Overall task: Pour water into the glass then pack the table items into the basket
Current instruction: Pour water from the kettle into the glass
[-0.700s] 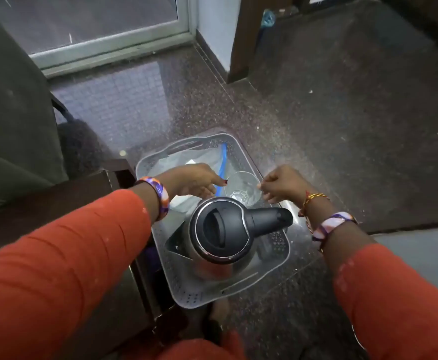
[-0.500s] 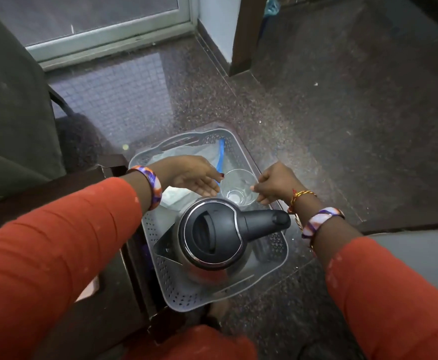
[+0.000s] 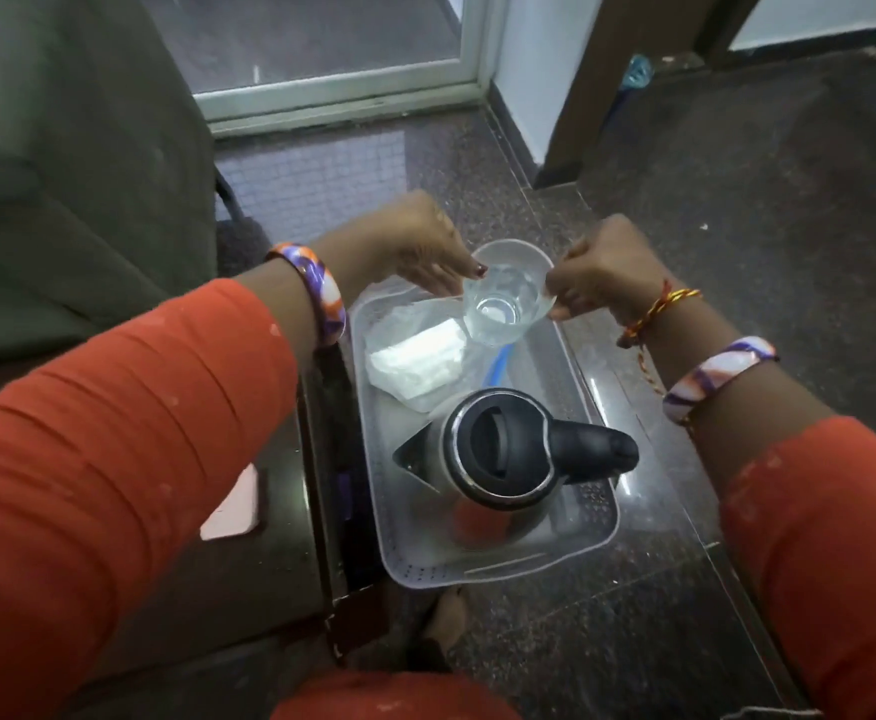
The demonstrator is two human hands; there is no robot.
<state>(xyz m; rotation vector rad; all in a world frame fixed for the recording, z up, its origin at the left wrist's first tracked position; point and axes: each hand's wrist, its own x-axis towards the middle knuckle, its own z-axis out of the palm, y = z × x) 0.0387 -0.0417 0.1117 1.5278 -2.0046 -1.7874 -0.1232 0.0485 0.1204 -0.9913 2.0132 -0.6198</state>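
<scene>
Glass [image 3: 507,298] now sits higher than a moment ago, lifted over the far end of the basket [image 3: 589,407], pinched at the rim by the left hand [image 3: 415,254] and right hand [image 3: 607,267], fingers closed on it from both sides. Probably it's being repositioned, so packing isn't finished. Count: one glass, one kettle [image 3: 503,452], one white packet [image 3: 417,358], one blue item [image 3: 498,366], one basket.

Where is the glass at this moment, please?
In the head view the glass is at the far end of the basket, held between the left hand and right hand, beyond the kettle.
</scene>
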